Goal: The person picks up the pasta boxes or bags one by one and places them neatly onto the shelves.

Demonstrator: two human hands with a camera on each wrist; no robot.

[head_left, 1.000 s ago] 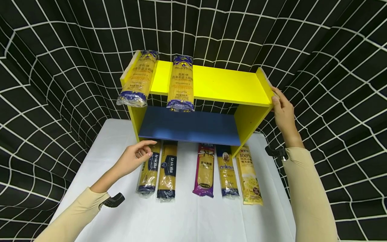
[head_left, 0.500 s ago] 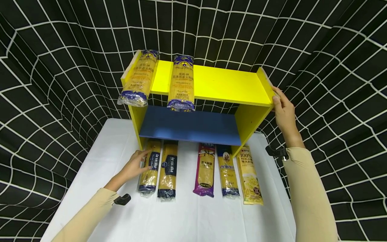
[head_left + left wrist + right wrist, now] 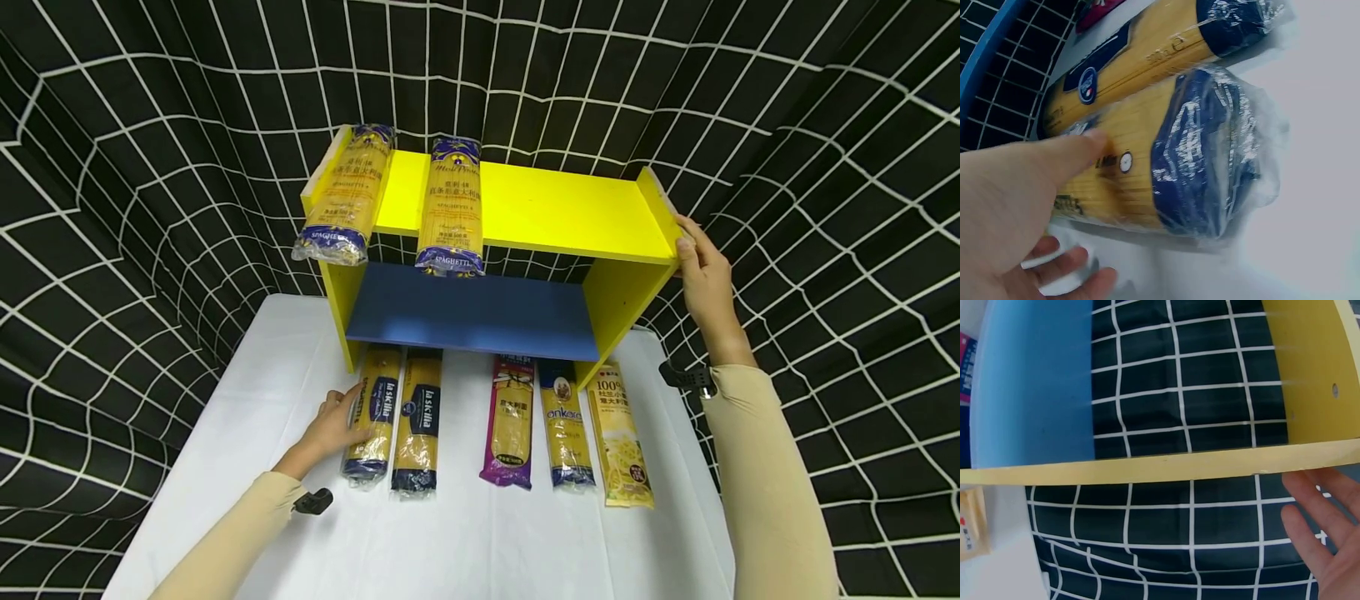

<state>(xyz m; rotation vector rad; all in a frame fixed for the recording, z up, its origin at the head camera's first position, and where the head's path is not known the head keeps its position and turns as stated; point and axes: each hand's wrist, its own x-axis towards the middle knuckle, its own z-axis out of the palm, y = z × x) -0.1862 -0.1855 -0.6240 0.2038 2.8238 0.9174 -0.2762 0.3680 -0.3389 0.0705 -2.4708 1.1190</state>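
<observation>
My left hand (image 3: 330, 427) is at the leftmost la sicilia spaghetti packet (image 3: 375, 417) on the table. In the left wrist view the thumb (image 3: 1079, 147) lies over the packet's yellow face, while the other fingers spread beside its near edge without curling round it. A second la sicilia packet (image 3: 415, 425) lies parallel on the right. My right hand (image 3: 707, 279) touches the outer right side of the yellow and blue shelf (image 3: 570, 208), high up, its fingers nearly straight. Two Spaghetti packets, one at the left end (image 3: 347, 196) and another (image 3: 451, 204) beside it, lie on the yellow top board.
Farther right on the white table (image 3: 450, 542) lie a purple-edged pasta packet (image 3: 512, 425), a blue-ended ankara packet (image 3: 564, 429) and a yellow pasta packet (image 3: 618, 437). The blue middle board (image 3: 472, 312) spans the shelf. A black gridded cloth (image 3: 570, 75) surrounds the table.
My left hand has come down from in front of the shelf's lower left to the left edge of the leftmost la sicilia packet. My right hand stays on the shelf side.
</observation>
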